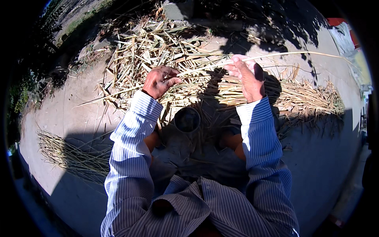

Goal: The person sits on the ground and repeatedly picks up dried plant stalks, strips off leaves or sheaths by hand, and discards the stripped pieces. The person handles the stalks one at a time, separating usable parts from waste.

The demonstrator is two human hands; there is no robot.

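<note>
A long, thin dry stalk [205,68] stretches across in front of me, its pale far end reaching well out to the right. My left hand [161,81] is closed round it, thumb and fingers pinching the stalk. Further along, my right hand [249,78] has it lightly between thumb and fingers, which are partly straightened. Below both hands lies a heap of dry leaves and stripped husks [146,51]. A dark round container [187,119] stands on the ground between my feet; its inside is too shadowed to make out.
To the right, a bundle of dry stalks [312,96] lies with its ends fanned out. Another bundle of thin stems [71,156] rests at the left, partly in shade. A grey block [178,11] sits beyond the heap on the concrete ground [316,158].
</note>
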